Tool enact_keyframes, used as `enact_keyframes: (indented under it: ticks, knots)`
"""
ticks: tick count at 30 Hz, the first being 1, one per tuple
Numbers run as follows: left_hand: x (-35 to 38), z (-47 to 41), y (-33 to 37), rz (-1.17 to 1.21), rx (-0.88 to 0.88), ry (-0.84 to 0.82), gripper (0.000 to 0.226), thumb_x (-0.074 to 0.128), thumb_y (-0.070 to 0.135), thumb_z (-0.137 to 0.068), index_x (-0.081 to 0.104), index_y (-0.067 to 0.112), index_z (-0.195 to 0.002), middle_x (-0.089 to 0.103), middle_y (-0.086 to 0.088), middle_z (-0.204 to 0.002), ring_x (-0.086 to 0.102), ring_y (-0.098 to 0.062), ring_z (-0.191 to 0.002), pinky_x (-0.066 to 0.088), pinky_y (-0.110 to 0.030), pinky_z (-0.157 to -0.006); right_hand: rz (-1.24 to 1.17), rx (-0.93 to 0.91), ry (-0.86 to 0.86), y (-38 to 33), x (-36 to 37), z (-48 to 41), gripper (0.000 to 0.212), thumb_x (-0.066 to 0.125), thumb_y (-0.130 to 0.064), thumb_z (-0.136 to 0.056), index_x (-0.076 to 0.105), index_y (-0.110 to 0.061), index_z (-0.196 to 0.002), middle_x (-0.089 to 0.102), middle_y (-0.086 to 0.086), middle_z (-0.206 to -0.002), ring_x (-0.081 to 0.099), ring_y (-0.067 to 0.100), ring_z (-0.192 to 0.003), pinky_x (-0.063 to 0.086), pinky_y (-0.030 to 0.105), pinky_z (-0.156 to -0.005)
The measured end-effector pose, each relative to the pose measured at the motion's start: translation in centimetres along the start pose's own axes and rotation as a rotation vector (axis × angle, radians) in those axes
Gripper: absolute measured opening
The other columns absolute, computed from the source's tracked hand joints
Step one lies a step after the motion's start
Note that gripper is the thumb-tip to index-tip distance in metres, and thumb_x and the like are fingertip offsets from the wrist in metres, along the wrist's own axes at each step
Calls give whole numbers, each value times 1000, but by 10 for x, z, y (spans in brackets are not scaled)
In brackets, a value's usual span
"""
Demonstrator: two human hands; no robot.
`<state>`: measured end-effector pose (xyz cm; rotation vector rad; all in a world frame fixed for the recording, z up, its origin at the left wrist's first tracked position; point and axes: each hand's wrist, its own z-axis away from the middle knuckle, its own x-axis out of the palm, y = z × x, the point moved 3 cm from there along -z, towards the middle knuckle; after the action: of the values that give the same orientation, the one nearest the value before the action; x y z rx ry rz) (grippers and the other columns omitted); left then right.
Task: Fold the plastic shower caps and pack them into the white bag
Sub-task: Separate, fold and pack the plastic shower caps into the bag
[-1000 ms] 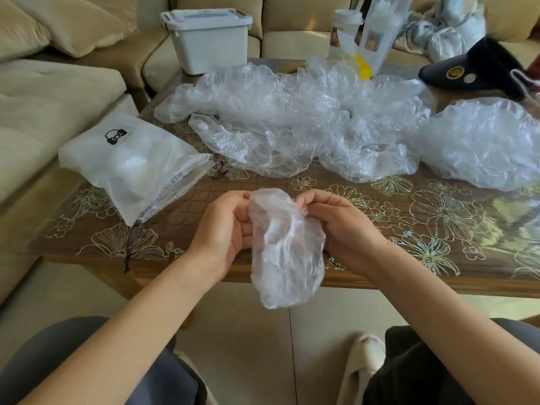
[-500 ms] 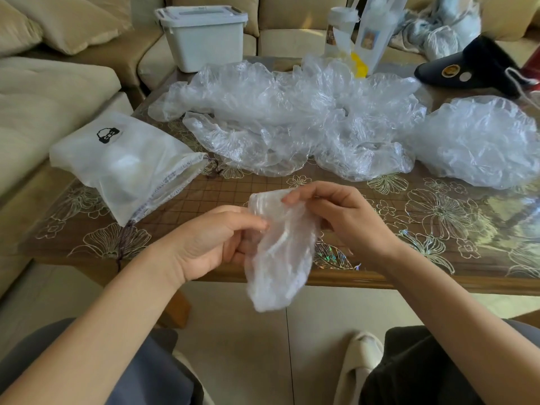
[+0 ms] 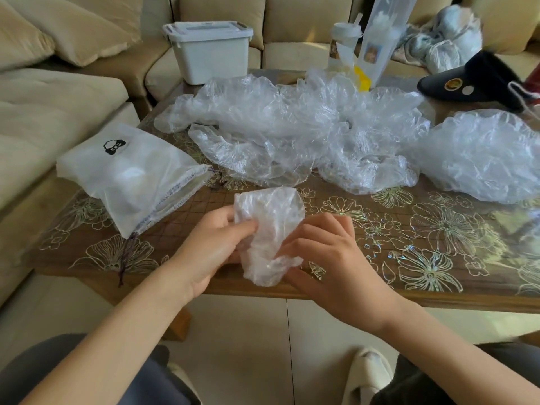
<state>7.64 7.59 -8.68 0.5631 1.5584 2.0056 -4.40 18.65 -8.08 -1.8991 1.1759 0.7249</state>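
Shower cap (image 3: 268, 229) shortened | left hand (image 3: 210, 252), right hand (image 3: 330, 258) fingers grip it | black-logo white bag (image 3: 131, 176)

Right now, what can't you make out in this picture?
All in the head view:
- Bag contents: the translucent fabric shows only pale shapes, so no count is possible.
- Pile: overlapping clear film hides how many caps it holds.
- Held cap: its folds blur together, and the left hand and right hand cover its sides.
- Far-right cap: cut off by the right edge.
- Bottle label: too small to read.
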Motion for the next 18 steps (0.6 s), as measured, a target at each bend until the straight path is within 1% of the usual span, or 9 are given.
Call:
enact_keyframes:
  ticks: [2,4,7,10,12,13,14,16,18]
  knots:
    - [1,0,1,-69,91,20,18,53,8,-93,62,21,-101,72,1,-91,69,-10,-82,52,-27,-72,-117,178,-63,5,2,-4,27,56,-50,-79,67,-25,-73,62,-15,-80,44,5,-87,25,26,-82]
    - [5,3,2,-62,130,-20,25,50,4,-93,59,23,-107,72,0,-98,69,-11,-89,54,-29,-76,-220,340,-138,10,5,-8,30,58,-56,-77,59,-30,-63,60,-13,-75,41,2,-83,24,26,-83]
    - [7,3,3,39,86,-130,29,44,2,-95,60,18,-114,70,-7,-105,67,-17,-90,55,-27,-71,-236,435,-196,12,10,-15,35,55,-50,-79,47,-28,-52,53,-13,-63,45,2,-78,28,32,-80]
    - [7,6,6,178,26,-290,31,54,15,-89,57,13,-120,68,-14,-112,65,-26,-100,53,-35,-84,-308,469,-217,9,11,-19,42,61,-38,-84,44,-25,-48,50,-14,-54,46,3,-65,29,31,-73]
    - [6,8,7,98,44,-336,40,64,22,-83,55,12,-121,68,-11,-113,65,-23,-105,52,-33,-90,-296,461,-222,7,12,-21,39,61,-29,-87,49,-18,-51,49,-8,-53,45,7,-63,28,30,-72]
    - [6,8,6,42,66,-321,40,68,19,-83,54,11,-120,69,-9,-111,66,-19,-103,53,-29,-90,-290,451,-215,6,13,-22,39,60,-28,-88,49,-16,-52,49,-5,-54,44,9,-62,28,30,-72]
    - [5,8,6,8,83,-289,37,67,15,-84,55,10,-118,71,-7,-106,68,-16,-97,54,-25,-85,-286,440,-209,6,13,-22,40,60,-28,-89,48,-17,-51,48,-5,-53,43,9,-61,28,29,-71]
    - [3,7,6,18,95,-215,23,57,3,-88,58,10,-110,73,-2,-90,68,-9,-78,54,-18,-66,-271,416,-200,5,12,-23,41,63,-30,-88,44,-24,-51,46,-10,-54,43,5,-61,27,27,-67]
    - [-2,5,5,62,84,-141,22,51,-4,-89,59,14,-100,71,-1,-86,66,-9,-74,54,-19,-60,-276,386,-169,6,8,-23,29,69,-28,-84,51,-28,-60,50,-14,-62,46,3,-64,31,20,-64]
